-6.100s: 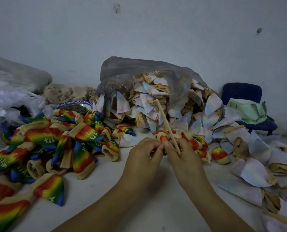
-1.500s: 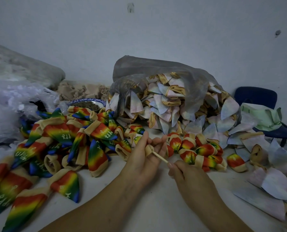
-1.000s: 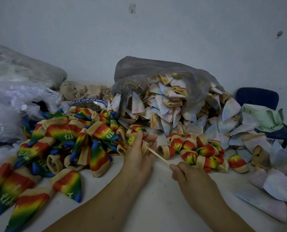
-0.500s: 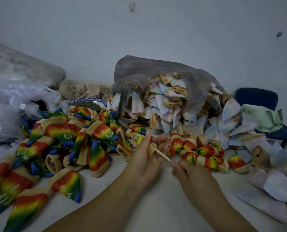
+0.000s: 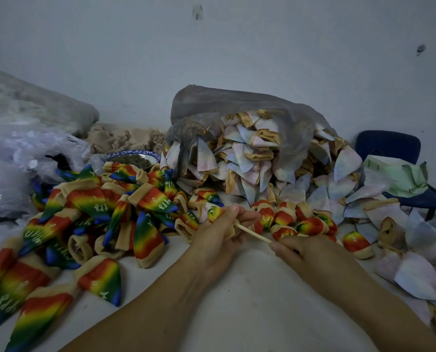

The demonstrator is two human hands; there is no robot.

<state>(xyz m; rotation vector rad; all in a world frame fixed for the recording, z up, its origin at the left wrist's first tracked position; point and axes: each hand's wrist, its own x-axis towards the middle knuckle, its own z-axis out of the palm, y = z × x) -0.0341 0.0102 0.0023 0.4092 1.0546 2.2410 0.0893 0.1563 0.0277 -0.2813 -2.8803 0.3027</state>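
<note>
The left hand is closed around a small rainbow fabric piece, with the fingers curled over it. It holds the piece just above the bench, near the middle of the view. A thin wooden stick goes from this piece toward the right hand. The far end of the stick is hidden between the fingers of the left hand, inside the fabric or against it, I cannot tell which. Its near end is gripped by the curled fingers of the right hand. The right hand is low, close to the bench, just to the right of the left hand, and only the stick joins the two. Behind the right hand a row of small rounded rainbow pieces lies on the bench. On the left side a pile of flat rainbow pieces with white letters is spread out. Further back a grey plastic bag lies open, and pale fabric pieces lie spilled out of it toward the right. A blue-rimmed bowl stands between this pile and the bag, and a blue chair stands at the far right.
</note>
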